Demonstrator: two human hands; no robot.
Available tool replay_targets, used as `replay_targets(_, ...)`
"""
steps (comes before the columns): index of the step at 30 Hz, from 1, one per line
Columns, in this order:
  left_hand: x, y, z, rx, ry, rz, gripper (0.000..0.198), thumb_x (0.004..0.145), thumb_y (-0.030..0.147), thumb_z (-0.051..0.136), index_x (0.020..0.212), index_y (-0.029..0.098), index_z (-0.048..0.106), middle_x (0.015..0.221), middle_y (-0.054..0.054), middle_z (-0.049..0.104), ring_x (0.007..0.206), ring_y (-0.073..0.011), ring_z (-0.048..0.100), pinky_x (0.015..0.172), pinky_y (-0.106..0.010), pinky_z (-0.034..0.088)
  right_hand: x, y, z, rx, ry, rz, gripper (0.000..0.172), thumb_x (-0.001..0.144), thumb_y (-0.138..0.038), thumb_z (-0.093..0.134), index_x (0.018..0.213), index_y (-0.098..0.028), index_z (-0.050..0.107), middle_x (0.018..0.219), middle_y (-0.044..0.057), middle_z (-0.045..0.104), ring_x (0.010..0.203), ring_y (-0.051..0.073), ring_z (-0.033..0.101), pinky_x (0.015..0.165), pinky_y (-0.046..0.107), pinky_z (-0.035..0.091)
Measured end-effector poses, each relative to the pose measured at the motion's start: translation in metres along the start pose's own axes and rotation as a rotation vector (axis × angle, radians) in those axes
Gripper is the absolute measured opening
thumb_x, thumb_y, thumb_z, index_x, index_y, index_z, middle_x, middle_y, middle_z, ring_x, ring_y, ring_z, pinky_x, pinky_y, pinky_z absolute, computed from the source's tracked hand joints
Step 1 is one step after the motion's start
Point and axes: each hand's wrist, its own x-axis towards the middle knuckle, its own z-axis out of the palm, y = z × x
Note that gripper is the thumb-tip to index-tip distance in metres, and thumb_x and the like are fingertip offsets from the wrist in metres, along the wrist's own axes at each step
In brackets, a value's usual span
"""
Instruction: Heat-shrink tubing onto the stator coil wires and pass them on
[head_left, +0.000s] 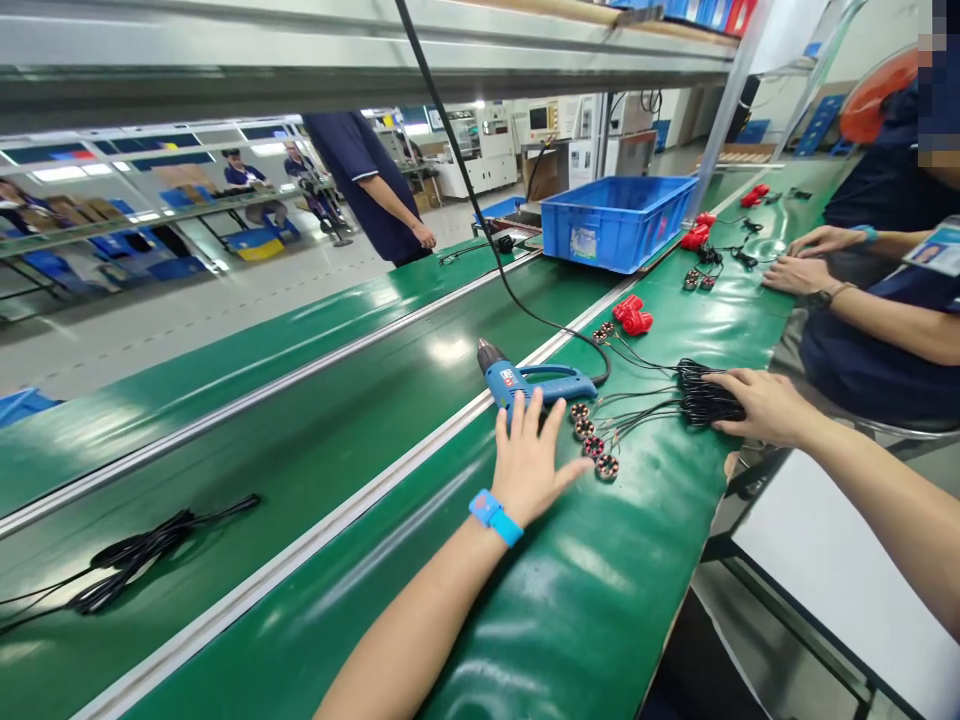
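My left hand (526,455), with a blue strap round its wrist, is open, its fingers spread over the green bench. Its fingertips reach the body of a blue heat gun (504,378), which lies on its side with its nozzle towards the far left. Several small round motor stators (583,428) with wire leads are lined up just right of that hand. Their leads run to a bundle of black cables (697,392) near the bench edge. My right hand (765,405) grips this bundle from its right end; part of the grip is hidden.
Red plastic parts (634,314) lie beyond the stators. A blue bin (619,225) stands farther back. Coiled black cable (142,555) rests on the sunken belt at left. The heat gun's cord (480,215) hangs from above. At right, a co-worker's hands (806,270) are on the bench.
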Motion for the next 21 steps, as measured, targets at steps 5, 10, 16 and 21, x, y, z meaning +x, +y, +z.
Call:
replay_targets(5, 0.069, -0.025, 0.000, -0.037, -0.003, -0.172, 0.060, 0.098, 0.052, 0.048, 0.146, 0.016, 0.041, 0.151, -0.015, 0.044, 0.147, -0.0333, 0.027, 0.122, -0.054, 0.016, 0.010, -0.070, -0.002, 0.046, 0.151, -0.214, 0.081, 0.086, -0.073, 0.060, 0.147, -0.022, 0.045, 0.145, 0.016, 0.039, 0.130, 0.040, 0.038, 0.106, 0.059, 0.032)
replay_targets(10, 0.111, -0.033, 0.018, -0.045, -0.189, -0.099, 0.045, 0.079, 0.026, 0.072, 0.120, 0.014, 0.058, 0.110, -0.012, 0.071, 0.114, -0.0290, 0.062, 0.114, -0.044, 0.031, 0.034, -0.152, 0.013, 0.147, 0.050, -0.484, 0.077, 0.089, -0.067, 0.064, 0.151, -0.027, 0.041, 0.156, 0.009, 0.026, 0.142, 0.035, 0.022, 0.116, 0.056, 0.020)
replay_targets(16, 0.099, -0.048, 0.020, -0.133, -0.146, -0.152, 0.054, 0.079, 0.020, 0.071, 0.129, 0.016, 0.050, 0.118, -0.012, 0.068, 0.119, -0.0264, 0.059, 0.116, -0.045, 0.027, 0.051, -0.168, 0.034, 0.162, -0.024, -0.579, 0.061, 0.089, -0.039, 0.056, 0.148, -0.023, 0.045, 0.158, 0.009, 0.019, 0.146, 0.030, 0.013, 0.118, 0.056, 0.015)
replay_targets(21, 0.076, -0.062, 0.013, -0.252, -0.050, -0.167, 0.045, 0.087, 0.025, 0.067, 0.128, 0.021, 0.049, 0.131, -0.007, 0.063, 0.127, -0.0227, 0.054, 0.119, -0.043, 0.026, 0.064, -0.170, 0.048, 0.128, -0.014, -0.473, 0.051, 0.094, -0.029, 0.044, 0.144, -0.026, 0.050, 0.157, 0.003, 0.024, 0.146, 0.027, 0.015, 0.119, 0.054, 0.015)
